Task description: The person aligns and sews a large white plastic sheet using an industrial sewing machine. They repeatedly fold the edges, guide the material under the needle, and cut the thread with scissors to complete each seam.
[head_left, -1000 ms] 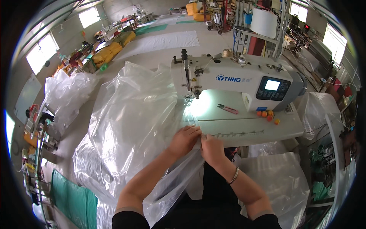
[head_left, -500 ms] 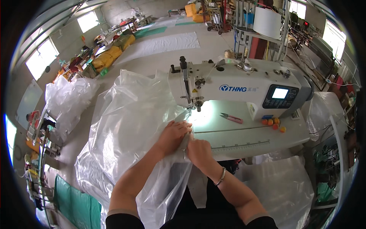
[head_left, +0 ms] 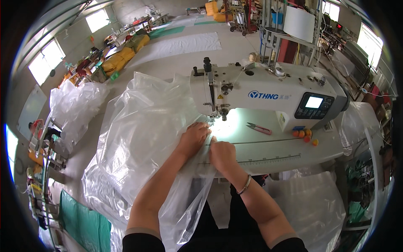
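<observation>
A white sewing machine (head_left: 243,80) stands on its table, its lamp lighting the spot beneath the needle. Clear plastic sheeting (head_left: 138,122) lies in a large crumpled heap left of the machine head and hangs over the table's front edge. Close in front of the presser foot, my left hand (head_left: 195,136) is bent over the sheeting's edge, fingers together. My right hand (head_left: 223,154), a bracelet at its wrist, is curled in a pinch on the same edge, nearer to me. The plastic between its fingers is mostly hidden. Thread snips (head_left: 259,128) with pink handles lie right of the needle.
Several small orange-red fruits (head_left: 307,135) sit by the machine's base. A ruler strip (head_left: 268,160) runs along the table front. More clear plastic (head_left: 304,206) hangs at the right, and another heap (head_left: 75,101) stands left. Behind the machine is a rack with a white roll (head_left: 299,24).
Both hands have moved slightly forward toward the needle with the plastic edge. My left fingers are now more bent. The machine appears shifted a little right in the picture.
</observation>
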Demonstrator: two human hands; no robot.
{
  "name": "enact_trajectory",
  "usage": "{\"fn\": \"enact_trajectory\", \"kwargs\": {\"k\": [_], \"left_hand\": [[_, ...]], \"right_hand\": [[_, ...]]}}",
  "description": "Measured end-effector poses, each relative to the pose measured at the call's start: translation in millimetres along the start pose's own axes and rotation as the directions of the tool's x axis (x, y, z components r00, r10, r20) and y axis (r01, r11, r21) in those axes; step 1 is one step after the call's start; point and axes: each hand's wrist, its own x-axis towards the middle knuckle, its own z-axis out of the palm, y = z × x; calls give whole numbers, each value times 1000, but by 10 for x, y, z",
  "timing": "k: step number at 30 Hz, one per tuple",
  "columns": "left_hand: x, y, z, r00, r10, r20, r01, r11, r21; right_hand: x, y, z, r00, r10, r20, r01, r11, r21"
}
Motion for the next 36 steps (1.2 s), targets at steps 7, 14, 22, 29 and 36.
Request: {"fn": "enact_trajectory", "kwargs": {"k": [7,14,22,29,36], "left_hand": [[-9,26,3,995,-76,-62,72,996,-60],[-13,39,-20,1000,-18,9,18,1000,-4],[21,38,31,999,-47,-11,47,997,56],[17,-5,31,1000,14,11,-16,990,143],[381,537,-864,797,-72,599,65,997,33]], "right_hand": [[-2,-5,-20,1000,-7,7,8,1000,-16],[10,12,-1,996,9,83,-9,1000,1],[37,28,5,999,-2,34,3,999,-33],[76,17,12,997,20,72,-18,999,-38],[94,86,-9,981,171,88,-176,983,52]]}}
